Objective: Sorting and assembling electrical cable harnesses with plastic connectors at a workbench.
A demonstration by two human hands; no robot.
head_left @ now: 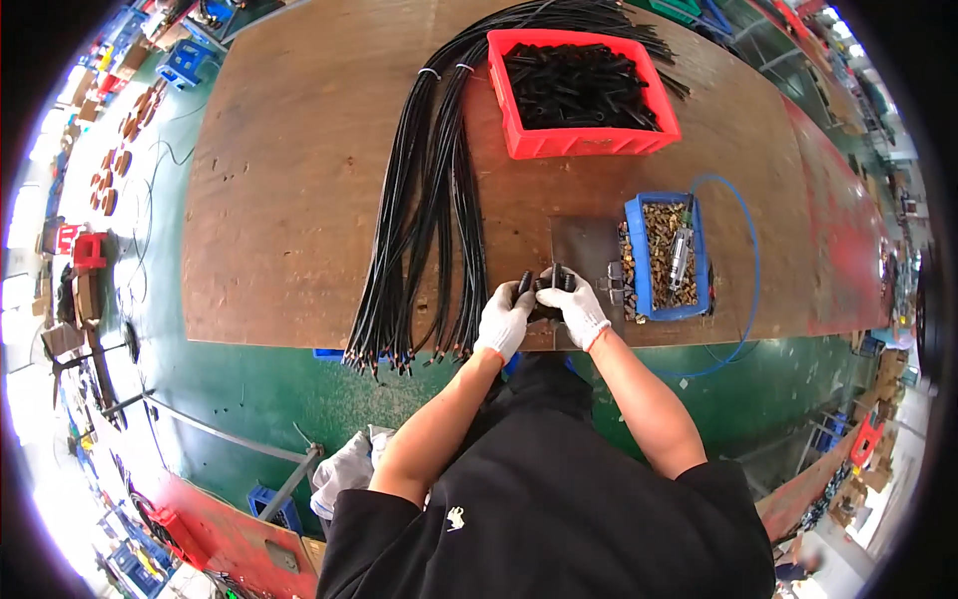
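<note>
Close together at the near edge of the table are my two hands, both in white gloves. My left hand (503,321) is closed around a short black sleeve (525,283) that pokes up past the fingers. My right hand (577,309) is closed on several more short black sleeves (557,277), bunched between finger and thumb. Dark pieces also show between the two hands, but their exact shape is hidden. Left of my hands lies a long bundle of black cables (436,200), tied with white ties, its stripped ends hanging over the near edge.
A red bin (589,144) full of short black sleeves stands farther back on the brown table (289,200). To the right, a blue bin (664,311) holds small brass-coloured fittings and a clear-bodied hand tool (681,255) on a blue hose (755,240). A dark plate (584,240) lies beside it.
</note>
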